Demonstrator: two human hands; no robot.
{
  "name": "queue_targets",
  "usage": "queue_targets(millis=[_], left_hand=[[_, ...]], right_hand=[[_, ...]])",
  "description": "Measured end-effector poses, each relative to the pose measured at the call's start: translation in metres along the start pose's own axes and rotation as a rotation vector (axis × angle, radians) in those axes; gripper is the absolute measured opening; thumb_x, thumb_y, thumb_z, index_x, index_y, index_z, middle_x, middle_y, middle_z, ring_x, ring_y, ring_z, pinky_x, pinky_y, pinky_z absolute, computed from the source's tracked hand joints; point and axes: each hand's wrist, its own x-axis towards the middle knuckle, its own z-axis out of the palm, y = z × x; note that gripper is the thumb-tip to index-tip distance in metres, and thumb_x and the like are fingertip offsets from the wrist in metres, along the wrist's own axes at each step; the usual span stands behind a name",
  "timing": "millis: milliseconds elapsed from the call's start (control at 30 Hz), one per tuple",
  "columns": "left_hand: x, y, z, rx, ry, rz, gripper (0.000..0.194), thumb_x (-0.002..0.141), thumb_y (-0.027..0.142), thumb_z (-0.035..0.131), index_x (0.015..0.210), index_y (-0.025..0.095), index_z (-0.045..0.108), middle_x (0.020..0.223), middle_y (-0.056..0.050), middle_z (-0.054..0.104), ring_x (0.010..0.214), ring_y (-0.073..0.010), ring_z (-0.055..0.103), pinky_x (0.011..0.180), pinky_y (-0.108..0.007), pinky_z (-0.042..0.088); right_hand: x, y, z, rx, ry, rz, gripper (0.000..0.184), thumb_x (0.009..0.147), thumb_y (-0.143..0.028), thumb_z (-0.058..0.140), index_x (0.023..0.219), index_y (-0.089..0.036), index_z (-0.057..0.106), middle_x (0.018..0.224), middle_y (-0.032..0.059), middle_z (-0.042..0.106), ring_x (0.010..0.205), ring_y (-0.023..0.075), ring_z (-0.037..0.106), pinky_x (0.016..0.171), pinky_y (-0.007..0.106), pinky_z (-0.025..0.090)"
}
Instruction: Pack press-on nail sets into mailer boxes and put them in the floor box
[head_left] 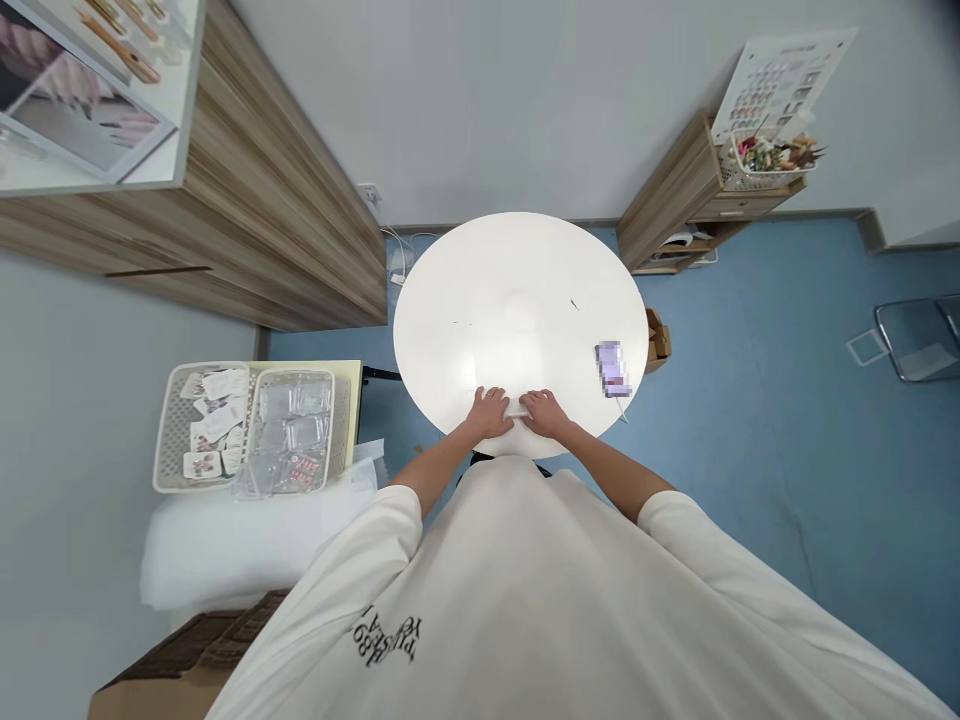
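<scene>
My left hand (pixel 491 413) and my right hand (pixel 545 413) rest close together at the near edge of a round white table (pixel 517 250). Between them lies a small white, flat-looking piece (pixel 516 408), and its kind cannot be made out against the white top. Each hand has its thumb and fingers at one end of this piece, the left hand at its left end and the right hand at its right. My fingers are bent and partly cover it. A purple phone-like thing (pixel 613 370), blurred, lies to the right with a white cable at its lower end.
At left, white baskets (pixel 156 440) hold cards and clear plastic boxes, beside a white wrapped roll (pixel 217 550) and a cardboard box (pixel 165 690). A wooden cabinet (pixel 285 190) stands behind left, a smaller one (pixel 667 200) behind right. Another cardboard box (pixel 658 340) sits on the floor.
</scene>
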Motion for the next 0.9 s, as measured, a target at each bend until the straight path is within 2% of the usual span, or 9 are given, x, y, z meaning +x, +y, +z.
queue_targets(millis=[133, 267, 367, 567, 733, 900], left_hand=[[0.008, -0.007, -0.008, -0.023, 0.068, -0.028, 0.04, 0.096, 0.035, 0.046, 0.132, 0.024, 0.059, 0.146, -0.012, 0.053, 0.142, -0.0296, 0.039, 0.122, -0.055, 0.017], [0.019, -0.012, -0.013, -0.024, 0.129, -0.076, 0.05, 0.094, 0.027, 0.048, 0.144, 0.023, 0.048, 0.149, -0.013, 0.05, 0.143, -0.0302, 0.038, 0.122, -0.055, 0.018], [0.03, -0.017, -0.013, -0.017, 0.101, -0.138, 0.06, 0.092, 0.028, 0.052, 0.15, 0.022, 0.04, 0.156, -0.016, 0.042, 0.147, -0.0334, 0.033, 0.121, -0.057, 0.018], [0.048, -0.025, -0.003, 0.02, 0.051, -0.149, 0.078, 0.085, 0.034, 0.065, 0.155, 0.021, 0.033, 0.161, -0.02, 0.033, 0.15, -0.0383, 0.027, 0.121, -0.06, 0.018], [0.051, -0.021, 0.003, 0.057, 0.065, -0.156, 0.077, 0.083, 0.028, 0.066, 0.153, 0.017, 0.038, 0.162, -0.021, 0.031, 0.153, -0.038, 0.025, 0.123, -0.059, 0.014], [0.042, -0.017, 0.004, 0.049, 0.045, -0.137, 0.074, 0.082, 0.026, 0.066, 0.151, 0.018, 0.041, 0.162, -0.021, 0.032, 0.153, -0.0377, 0.024, 0.123, -0.059, 0.013]], right_hand=[[0.015, 0.006, -0.012, 0.02, 0.025, 0.035, 0.035, 0.102, -0.031, 0.044, 0.133, -0.021, 0.058, 0.136, 0.0129, 0.063, 0.131, 0.0277, 0.052, 0.111, 0.045, 0.033], [0.027, 0.01, -0.021, 0.008, 0.099, 0.121, 0.049, 0.102, -0.033, 0.042, 0.148, -0.018, 0.047, 0.153, 0.0146, 0.049, 0.143, 0.0293, 0.041, 0.115, 0.046, 0.029], [0.027, 0.013, -0.024, -0.011, 0.121, 0.185, 0.055, 0.101, -0.033, 0.042, 0.154, -0.016, 0.041, 0.161, 0.0154, 0.038, 0.149, 0.0311, 0.032, 0.118, 0.048, 0.025], [0.015, 0.016, -0.025, -0.007, 0.1, 0.227, 0.054, 0.101, -0.032, 0.042, 0.152, -0.017, 0.044, 0.162, 0.0156, 0.037, 0.149, 0.0313, 0.032, 0.119, 0.05, 0.025], [0.012, 0.016, -0.024, -0.004, 0.079, 0.233, 0.054, 0.101, -0.032, 0.043, 0.152, -0.016, 0.044, 0.163, 0.0154, 0.035, 0.149, 0.0314, 0.031, 0.12, 0.048, 0.024], [0.019, 0.01, -0.017, -0.015, 0.054, 0.166, 0.057, 0.098, -0.034, 0.052, 0.152, -0.017, 0.044, 0.164, 0.0158, 0.032, 0.15, 0.0325, 0.028, 0.121, 0.049, 0.021]])
